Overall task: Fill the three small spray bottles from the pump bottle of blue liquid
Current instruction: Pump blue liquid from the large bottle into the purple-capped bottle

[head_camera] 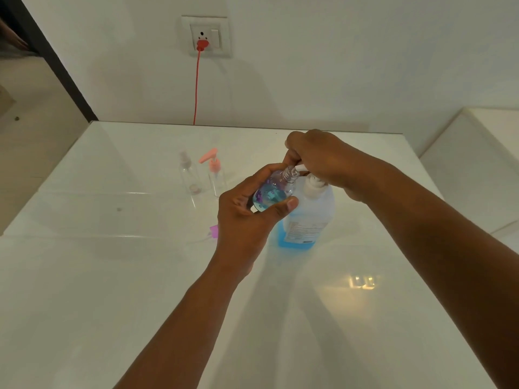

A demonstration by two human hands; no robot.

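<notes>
The left hand (pixel 247 217) holds a small spray bottle (pixel 273 190) up above the white table (pixel 112 276). The fingers curl over the far side of the bottle and the thumb presses on the near side, so the bottle sits snug between them. The bottle is tilted, with its open neck pointing up and to the right. There is blue liquid inside it. It has no cap on.

The right hand (pixel 323 161) is on top of the pump bottle (pixel 309 217). Its fingers are curled down around the white pump head, and the white spout pokes out from under the fingers. The tip of the spout is right at the open neck of the small bottle. The small bottle is just to the left of the pump bottle and looks like it touches its side.

The pump bottle stands upright on the table. It has a white label, and blue liquid shows near its bottom.

2 more small clear bottles stand farther back on the table, to the left of the hands. 1 has a clear spray top (pixel 188 175). The other has a pink pump top (pixel 214 171). They are close beside each other and well apart from the hands.

A small pink thing (pixel 214 231) lies on the table just left of the left wrist. It is partly hidden, so I cannot tell what it is.

A red cord (pixel 196 88) hangs down the wall from a socket (pixel 206 36).
</notes>
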